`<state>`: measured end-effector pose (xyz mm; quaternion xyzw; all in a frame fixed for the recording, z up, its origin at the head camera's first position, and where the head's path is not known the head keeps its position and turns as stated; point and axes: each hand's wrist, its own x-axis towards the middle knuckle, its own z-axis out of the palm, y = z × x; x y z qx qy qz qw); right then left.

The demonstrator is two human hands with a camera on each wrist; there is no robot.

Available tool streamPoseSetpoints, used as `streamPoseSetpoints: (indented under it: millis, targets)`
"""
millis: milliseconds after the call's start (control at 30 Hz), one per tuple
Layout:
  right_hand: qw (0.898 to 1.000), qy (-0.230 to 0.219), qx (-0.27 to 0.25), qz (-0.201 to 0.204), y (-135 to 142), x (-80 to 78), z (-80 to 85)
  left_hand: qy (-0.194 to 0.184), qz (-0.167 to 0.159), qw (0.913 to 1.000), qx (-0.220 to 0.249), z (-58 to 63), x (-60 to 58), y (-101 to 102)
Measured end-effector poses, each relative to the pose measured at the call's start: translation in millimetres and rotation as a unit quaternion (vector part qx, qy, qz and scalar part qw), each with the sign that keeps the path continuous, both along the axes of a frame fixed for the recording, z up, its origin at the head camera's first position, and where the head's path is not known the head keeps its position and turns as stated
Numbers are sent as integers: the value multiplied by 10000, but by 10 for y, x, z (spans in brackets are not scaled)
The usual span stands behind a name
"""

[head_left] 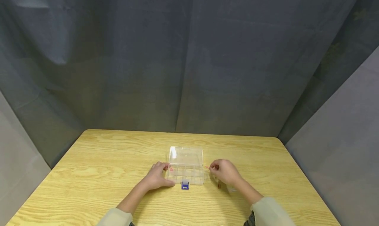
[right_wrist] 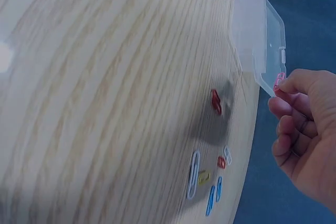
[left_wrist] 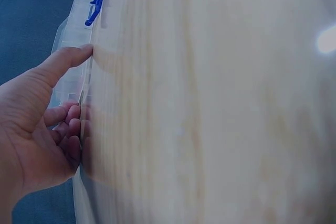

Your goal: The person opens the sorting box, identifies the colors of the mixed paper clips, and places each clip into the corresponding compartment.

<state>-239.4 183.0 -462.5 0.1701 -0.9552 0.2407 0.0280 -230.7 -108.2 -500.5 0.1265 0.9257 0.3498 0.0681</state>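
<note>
A clear compartment box (head_left: 193, 174) with a blue latch (head_left: 185, 186) lies on the table, its transparent lid (head_left: 189, 156) raised at the back. At the box's left end, my left hand (head_left: 156, 177) holds it, the thumb on the front edge and curled fingers along the side wall (left_wrist: 71, 82). Inside the left rear compartment is something small and pink (head_left: 171, 169). My right hand (head_left: 225, 171) pinches a pink paper clip (right_wrist: 279, 81) between thumb and forefinger, just off the box's right end.
On the table right of the box lie loose paper clips: a red one (right_wrist: 216, 102) nearest the box, then a large white one (right_wrist: 193, 174), a yellow one (right_wrist: 203, 177), a blue one (right_wrist: 210, 200) and several others. A dark curtain (head_left: 183, 61) hangs behind the wooden table (head_left: 112, 153).
</note>
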Motion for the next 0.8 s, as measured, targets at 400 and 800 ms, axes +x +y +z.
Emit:
streamPoseSetpoints:
  millis: [400,800]
  targets:
    - [9998,3,76,167,-133,1,12,-10,-17,10000,10,0,-4,3]
    - [9997,-147,-139,133,-290,-49,-25,-15,8,10000,-9,0,7,0]
